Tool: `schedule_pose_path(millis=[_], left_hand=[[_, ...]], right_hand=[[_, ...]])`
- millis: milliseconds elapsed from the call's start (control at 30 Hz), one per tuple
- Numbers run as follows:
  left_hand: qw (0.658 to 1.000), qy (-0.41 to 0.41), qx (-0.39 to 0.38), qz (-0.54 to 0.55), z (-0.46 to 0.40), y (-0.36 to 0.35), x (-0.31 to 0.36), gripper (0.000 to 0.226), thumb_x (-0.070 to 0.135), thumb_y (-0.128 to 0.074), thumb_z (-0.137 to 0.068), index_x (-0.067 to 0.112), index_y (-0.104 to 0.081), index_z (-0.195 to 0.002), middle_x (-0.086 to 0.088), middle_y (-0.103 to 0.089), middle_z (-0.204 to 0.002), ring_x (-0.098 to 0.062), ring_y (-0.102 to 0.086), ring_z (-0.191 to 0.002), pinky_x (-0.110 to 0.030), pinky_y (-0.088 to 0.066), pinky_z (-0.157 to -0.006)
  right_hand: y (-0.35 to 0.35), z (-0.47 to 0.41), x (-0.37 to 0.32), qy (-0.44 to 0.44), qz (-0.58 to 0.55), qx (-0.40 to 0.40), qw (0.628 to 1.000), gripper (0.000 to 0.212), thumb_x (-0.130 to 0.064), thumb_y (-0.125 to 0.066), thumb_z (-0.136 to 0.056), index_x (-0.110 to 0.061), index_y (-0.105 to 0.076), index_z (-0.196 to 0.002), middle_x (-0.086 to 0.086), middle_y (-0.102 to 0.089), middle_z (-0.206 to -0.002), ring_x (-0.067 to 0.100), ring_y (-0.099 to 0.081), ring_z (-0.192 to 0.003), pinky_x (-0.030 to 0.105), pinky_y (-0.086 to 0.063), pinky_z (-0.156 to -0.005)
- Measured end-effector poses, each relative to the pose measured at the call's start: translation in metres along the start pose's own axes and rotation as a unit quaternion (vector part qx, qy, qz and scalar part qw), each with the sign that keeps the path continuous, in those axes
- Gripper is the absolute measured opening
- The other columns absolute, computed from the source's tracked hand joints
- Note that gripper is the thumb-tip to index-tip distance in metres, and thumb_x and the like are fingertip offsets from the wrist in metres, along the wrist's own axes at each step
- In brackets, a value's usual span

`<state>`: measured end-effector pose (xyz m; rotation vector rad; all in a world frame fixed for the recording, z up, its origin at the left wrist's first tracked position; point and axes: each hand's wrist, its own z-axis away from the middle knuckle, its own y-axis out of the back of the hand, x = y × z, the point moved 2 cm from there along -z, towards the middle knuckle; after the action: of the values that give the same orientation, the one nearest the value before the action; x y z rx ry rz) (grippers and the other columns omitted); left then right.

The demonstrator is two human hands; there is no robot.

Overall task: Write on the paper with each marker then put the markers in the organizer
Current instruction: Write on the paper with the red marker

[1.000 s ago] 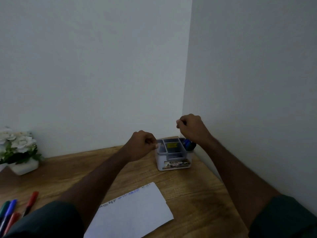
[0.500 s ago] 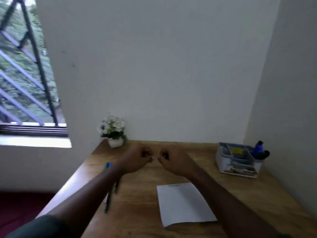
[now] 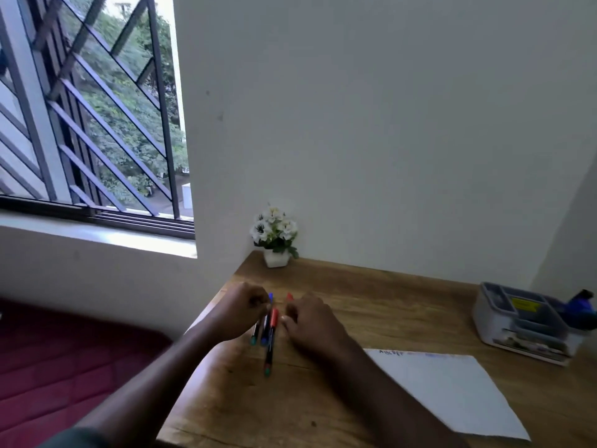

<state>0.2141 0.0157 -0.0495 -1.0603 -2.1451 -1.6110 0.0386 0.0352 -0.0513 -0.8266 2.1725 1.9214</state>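
Both hands sit over the markers (image 3: 269, 331) on the desk (image 3: 371, 295), likely to pick one: the left hand (image 3: 240, 310) looks curled on them, the right hand (image 3: 310, 321) beside them (grip unclear), far from the organizer (image 3: 523, 321) and paper (image 3: 452, 389).

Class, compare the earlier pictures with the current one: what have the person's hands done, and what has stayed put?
Both hands left the organizer and swung left across the desk to the loose markers. The left hand and right hand now close in on them. Paper, organizer and flower pot stayed put.
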Motion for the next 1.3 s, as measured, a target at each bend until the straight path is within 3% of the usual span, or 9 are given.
schedule_pose_path(millis=[167, 300, 433, 667, 867, 1000, 1067, 1200, 1300], left_hand=[[0.999, -0.016, -0.025, -0.012, -0.002, -0.002, 0.014, 0.026, 0.012, -0.068, -0.085, 0.032, -0.062, -0.068, 0.013, -0.061, -0.064, 0.0, -0.054, -0.058, -0.016, -0.041, -0.058], [1.0, -0.022, -0.017, -0.004, -0.004, -0.009, 0.026, 0.012, 0.022, -0.07, -0.085, 0.031, -0.069, -0.094, 0.015, -0.065, -0.089, -0.002, -0.059, -0.08, -0.022, -0.047, -0.069], [0.998, -0.065, -0.017, 0.015, -0.007, -0.022, 0.042, 0.035, 0.033, -0.073, -0.084, 0.035, -0.063, -0.117, 0.019, -0.06, -0.111, -0.002, -0.057, -0.094, -0.023, -0.05, -0.08], [0.985, -0.146, -0.09, 0.022, -0.011, -0.052, 0.082, 0.015, 0.024, -0.062, -0.093, 0.029, -0.072, -0.104, 0.016, -0.07, -0.092, 0.0, -0.062, -0.086, -0.025, -0.051, -0.076], [0.978, -0.168, -0.122, 0.013, -0.016, -0.07, 0.104, 0.014, 0.026, -0.058, -0.094, 0.029, -0.068, -0.104, 0.017, -0.064, -0.093, 0.003, -0.056, -0.088, -0.016, -0.043, -0.073], [0.982, -0.15, -0.118, 0.012, -0.021, -0.083, 0.106, 0.012, 0.025, -0.056, -0.095, 0.029, -0.065, -0.101, 0.015, -0.062, -0.092, 0.002, -0.054, -0.086, -0.017, -0.041, -0.073], [0.985, -0.134, -0.108, 0.025, -0.024, -0.088, 0.103, 0.011, 0.025, -0.057, -0.094, 0.03, -0.065, -0.101, 0.015, -0.062, -0.093, 0.001, -0.055, -0.087, -0.022, -0.045, -0.076], [0.984, -0.12, -0.133, 0.011, -0.029, -0.105, 0.103, 0.018, 0.027, -0.063, -0.091, 0.027, -0.067, -0.108, 0.013, -0.065, -0.103, 0.0, -0.056, -0.095, -0.03, -0.05, -0.088], [0.98, -0.116, -0.162, -0.003, -0.032, -0.119, 0.103, 0.021, 0.034, -0.066, -0.086, 0.029, -0.068, -0.107, 0.014, -0.065, -0.109, -0.004, -0.056, -0.102, -0.04, -0.047, -0.096]], right_hand=[[0.002, -0.005, 0.011, -0.098, 0.044, 0.037, 0.994, 0.026, -0.02, -0.063, -0.091, -0.021, -0.057, -0.117, 0.004, -0.061, -0.111, 0.019, -0.059, -0.094, 0.034, -0.055, -0.076], [0.019, -0.002, 0.017, -0.067, 0.11, 0.03, 0.991, 0.037, -0.016, -0.054, -0.096, -0.016, -0.052, -0.133, 0.01, -0.056, -0.126, 0.026, -0.059, -0.106, 0.031, -0.048, -0.075], [0.039, 0.016, 0.028, -0.036, 0.115, 0.027, 0.992, 0.028, -0.029, -0.045, -0.099, -0.016, -0.056, -0.121, 0.007, -0.058, -0.117, 0.021, -0.056, -0.091, 0.034, -0.048, -0.074], [0.062, 0.054, 0.055, 0.057, 0.196, 0.092, 0.975, 0.035, -0.051, -0.031, -0.102, -0.029, -0.058, -0.104, -0.003, -0.068, -0.091, 0.018, -0.059, -0.073, 0.031, -0.035, -0.06], [0.071, 0.076, 0.088, 0.03, 0.222, 0.134, 0.965, 0.049, -0.067, -0.022, -0.097, -0.032, -0.056, -0.1, -0.007, -0.06, -0.071, 0.013, -0.054, -0.061, 0.027, -0.03, -0.049], [0.085, 0.09, 0.112, -0.003, 0.164, 0.1, 0.981, 0.03, -0.04, -0.035, -0.102, -0.042, -0.046, -0.13, -0.006, -0.066, -0.097, 0.017, -0.062, -0.084, 0.034, -0.051, -0.069], [0.093, 0.1, 0.121, 0.007, 0.131, 0.108, 0.985, 0.047, -0.018, -0.041, -0.099, -0.047, -0.039, -0.137, -0.007, -0.061, -0.099, 0.014, -0.059, -0.086, 0.034, -0.053, -0.074], [0.105, 0.116, 0.135, -0.007, -0.187, 0.212, 0.959, 0.038, 0.003, -0.045, -0.093, -0.022, -0.069, -0.107, -0.005, -0.066, -0.087, 0.015, -0.067, -0.073, 0.036, -0.058, -0.063], [0.092, 0.126, 0.134, -0.056, -0.31, 0.219, 0.923, 0.034, 0.009, -0.049, -0.086, -0.016, -0.065, -0.104, 0.009, -0.069, -0.093, 0.023, -0.072, -0.077, 0.042, -0.06, -0.059]])
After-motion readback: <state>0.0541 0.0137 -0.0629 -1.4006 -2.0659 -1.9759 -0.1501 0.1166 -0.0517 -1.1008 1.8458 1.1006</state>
